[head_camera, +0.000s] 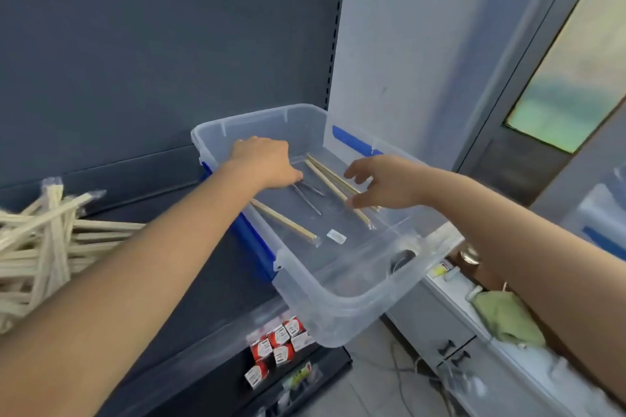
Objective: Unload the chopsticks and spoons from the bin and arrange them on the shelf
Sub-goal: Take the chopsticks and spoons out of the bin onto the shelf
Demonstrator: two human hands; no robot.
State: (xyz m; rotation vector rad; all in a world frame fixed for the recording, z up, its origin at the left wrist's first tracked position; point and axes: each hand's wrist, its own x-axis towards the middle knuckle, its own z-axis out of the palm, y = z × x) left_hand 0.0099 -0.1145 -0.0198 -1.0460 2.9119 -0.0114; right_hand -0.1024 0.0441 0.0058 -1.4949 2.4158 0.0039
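A clear plastic bin [338, 315] with blue clips stands on the dark shelf [189, 247], its near end hanging past the shelf's right edge. Inside lie a few wrapped pairs of chopsticks [325, 179] and one more pair [288, 222] nearer the left wall, plus thin metal utensils [306, 198]. My left hand [266, 161] reaches into the bin with its fingers curled down onto the metal utensils. Over the chopsticks on the right hovers my right hand [382, 181], fingers spread and bent, holding nothing. A heap of wrapped chopsticks [44, 247] lies on the shelf at the left.
A small white label [337, 236] lies on the bin floor. Small red and white boxes [277, 345] sit on a lower shelf. To the right stands a grey cabinet [437, 325] with a green cloth [508, 318], and a door [559, 78] behind it.
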